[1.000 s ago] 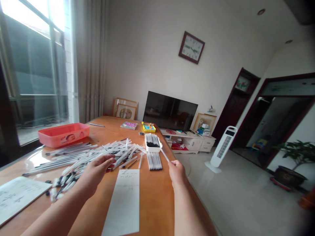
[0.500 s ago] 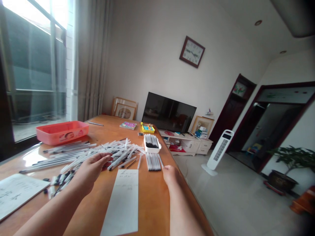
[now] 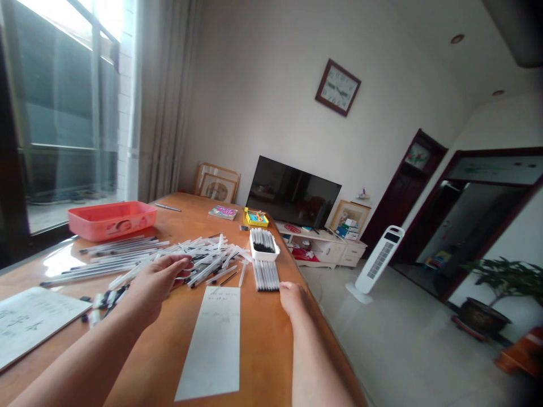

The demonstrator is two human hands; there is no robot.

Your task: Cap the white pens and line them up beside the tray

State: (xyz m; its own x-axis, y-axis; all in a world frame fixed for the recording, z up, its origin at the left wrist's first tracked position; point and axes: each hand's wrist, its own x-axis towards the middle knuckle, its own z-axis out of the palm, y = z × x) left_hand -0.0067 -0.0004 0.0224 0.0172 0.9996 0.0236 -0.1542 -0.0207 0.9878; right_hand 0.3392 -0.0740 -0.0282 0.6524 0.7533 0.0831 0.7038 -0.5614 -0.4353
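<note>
My right hand is closed at the near right end of a row of clear pens with black tips. Its thumb and fingertips are at the end of the outermost pen, which lies against the row; the other fingers are hidden. Behind the row, a white box holds more such pens. Over the near side of a loose heap of pen parts hovers my left hand, fingers apart and loosely bent, with nothing visible in it. Black and white caps lie left of that wrist.
A long white paper strip lies between my forearms, and a written sheet at the left. Farther back are a pink basket, a booklet and a yellow box. The table's right edge runs close beside my right arm.
The slanted pen at my right hand has come in straight against the row's right side. My left hand has stayed above the heap. The view has shifted slightly.
</note>
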